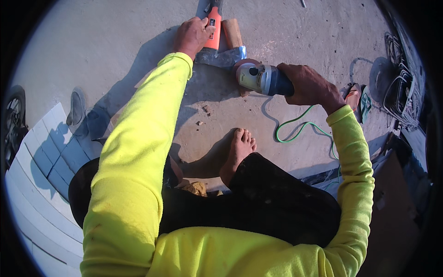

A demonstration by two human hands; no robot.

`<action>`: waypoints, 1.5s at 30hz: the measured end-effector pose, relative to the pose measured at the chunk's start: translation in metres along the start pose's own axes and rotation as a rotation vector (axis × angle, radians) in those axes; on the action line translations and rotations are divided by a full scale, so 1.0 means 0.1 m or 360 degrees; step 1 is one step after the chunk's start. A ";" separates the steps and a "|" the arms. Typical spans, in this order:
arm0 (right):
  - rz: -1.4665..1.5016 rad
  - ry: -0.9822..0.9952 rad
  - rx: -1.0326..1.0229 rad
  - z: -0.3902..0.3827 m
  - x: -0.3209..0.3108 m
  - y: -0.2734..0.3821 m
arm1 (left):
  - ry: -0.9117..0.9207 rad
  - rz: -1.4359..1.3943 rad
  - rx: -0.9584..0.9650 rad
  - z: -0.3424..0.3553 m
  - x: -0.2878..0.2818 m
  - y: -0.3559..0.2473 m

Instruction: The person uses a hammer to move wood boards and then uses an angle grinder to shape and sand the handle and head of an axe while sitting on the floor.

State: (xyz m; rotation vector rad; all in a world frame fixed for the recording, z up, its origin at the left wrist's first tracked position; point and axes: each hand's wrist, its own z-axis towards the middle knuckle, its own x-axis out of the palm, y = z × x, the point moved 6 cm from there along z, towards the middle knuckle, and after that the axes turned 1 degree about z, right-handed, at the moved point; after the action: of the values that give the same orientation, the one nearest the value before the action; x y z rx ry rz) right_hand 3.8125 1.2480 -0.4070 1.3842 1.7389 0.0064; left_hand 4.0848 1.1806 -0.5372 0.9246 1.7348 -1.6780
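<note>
bare concrete floor (286, 27) under a green cord (295, 131), sandals (359, 99), grey shoe (75, 108), white tiles (41, 184)

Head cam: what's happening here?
A person in a yellow long-sleeved top sits low over a concrete floor. The right hand grips an angle grinder, its disc against a grey metal blade lying on the floor. The left hand presses down on an orange handle beside a wooden block. A green cable trails from the grinder past a bare foot. Whether the disc is spinning cannot be told.
</note>
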 end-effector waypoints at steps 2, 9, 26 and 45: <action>0.0018 -0.0022 0.0078 0.02 -0.01 -0.01 | 0.0030 0.0022 -0.0001 -0.05 0.02 0.01; -0.0036 -0.0027 0.0040 0.10 -0.18 0.00 | 0.0013 -0.0028 -0.0003 -0.05 -0.02 -0.01; -0.0031 0.0065 0.0037 0.06 -0.11 -0.09 | -0.0033 -0.0030 -0.0020 -0.07 0.00 0.02; -0.0024 0.0005 0.0002 0.01 -0.02 -0.08 | 0.0027 0.0006 0.0001 -0.03 -0.03 -0.06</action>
State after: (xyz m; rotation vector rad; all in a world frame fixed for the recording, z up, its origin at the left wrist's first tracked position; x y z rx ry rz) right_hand 3.8068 1.2431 -0.4101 1.3725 1.7524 -0.0006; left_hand 4.0818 1.1831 -0.5307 0.9442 1.7425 -1.6735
